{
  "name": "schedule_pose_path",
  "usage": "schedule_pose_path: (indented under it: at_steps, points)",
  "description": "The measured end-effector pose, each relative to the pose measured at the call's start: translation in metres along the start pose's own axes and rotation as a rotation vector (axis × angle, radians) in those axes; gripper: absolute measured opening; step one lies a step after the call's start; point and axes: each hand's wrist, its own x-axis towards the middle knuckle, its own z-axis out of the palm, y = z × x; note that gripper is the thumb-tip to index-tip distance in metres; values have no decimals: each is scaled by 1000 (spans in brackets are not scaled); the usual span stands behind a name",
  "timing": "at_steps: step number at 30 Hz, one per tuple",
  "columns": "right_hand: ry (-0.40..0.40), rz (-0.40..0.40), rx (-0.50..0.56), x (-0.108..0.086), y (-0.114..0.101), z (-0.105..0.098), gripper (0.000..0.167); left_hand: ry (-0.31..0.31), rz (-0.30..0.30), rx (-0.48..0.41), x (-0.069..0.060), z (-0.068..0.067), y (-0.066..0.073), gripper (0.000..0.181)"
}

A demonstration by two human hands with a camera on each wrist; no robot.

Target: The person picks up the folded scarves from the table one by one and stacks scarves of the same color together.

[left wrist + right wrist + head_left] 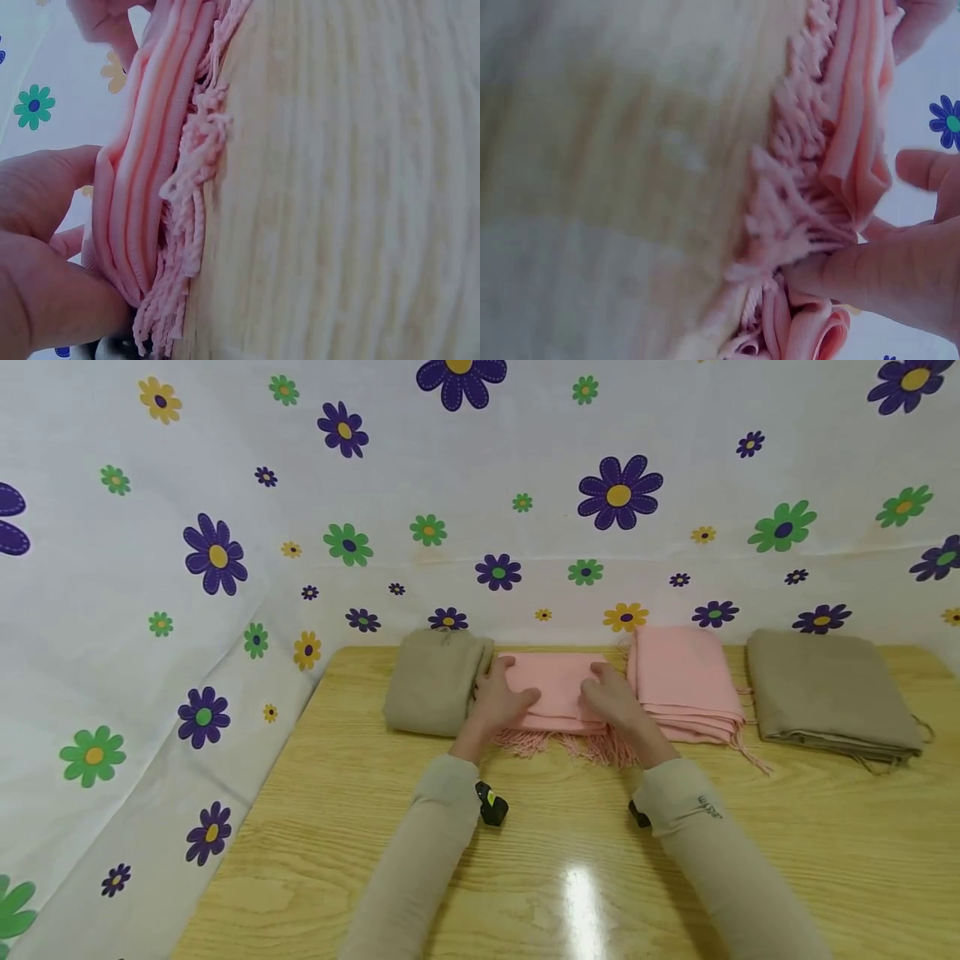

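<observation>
A folded pink scarf (555, 681) with a twisted fringe lies on the table between my two hands. My left hand (497, 697) grips its left edge; in the left wrist view the thumb (79, 165) rests on the top fold and the other fingers (82, 307) are against the side. At the right edge is my right hand (611, 693). In the right wrist view its thumb (922, 169) stands off the cloth, while a finger (821, 274) touches the fringed corner, between this scarf and the neighbouring one. Some fingertips are hidden.
A folded beige scarf (435, 685) sits close on the left. To the right lie another folded pink scarf (682, 672) and a larger beige one (825, 689). The wooden table (337, 827) ends at a flower-printed cloth (525, 460) behind.
</observation>
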Motion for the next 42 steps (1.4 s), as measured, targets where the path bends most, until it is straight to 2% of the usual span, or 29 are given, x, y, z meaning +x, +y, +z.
schedule_pose_path:
  at_steps: [6, 12, 15, 20, 24, 26, 28, 31, 33, 37, 42]
  points:
    - [82, 33, 25, -2, -1, 4, 92, 27, -21, -133, 7, 1, -3, 65]
    - [123, 62, 66, -2, 0, 1, 96, 64, -89, -359, 14, -1, -8, 52]
    - [128, 63, 115, -2, 0, 3, 98, 63, -126, -441, 14, -2, -10, 54]
    - [116, 73, 191, -2, -2, 1, 99, 52, -180, -563, 14, -4, -7, 62]
    - [78, 107, 217, 0, -1, -2, 100, 10, -208, -650, 12, -5, -3, 66]
    - [46, 128, 242, 0, 0, -3, 100, -32, -213, -665, 12, -6, -2, 67]
    - [11, 140, 257, 0, 1, -5, 99, -84, -216, -636, 11, -7, -2, 66]
    - [-35, 149, 245, 1, 4, -7, 98, -162, -209, -540, 9, -6, -2, 66]
    - [-66, 130, 223, 1, 5, -10, 97, -190, -186, -476, 9, -4, -3, 65]
    - [-102, 63, 125, 1, 3, -16, 94, -179, -123, -433, 10, -2, -4, 64]
    - [-113, 42, 90, 4, 2, -16, 89, -138, -126, -471, 11, 0, -9, 64]
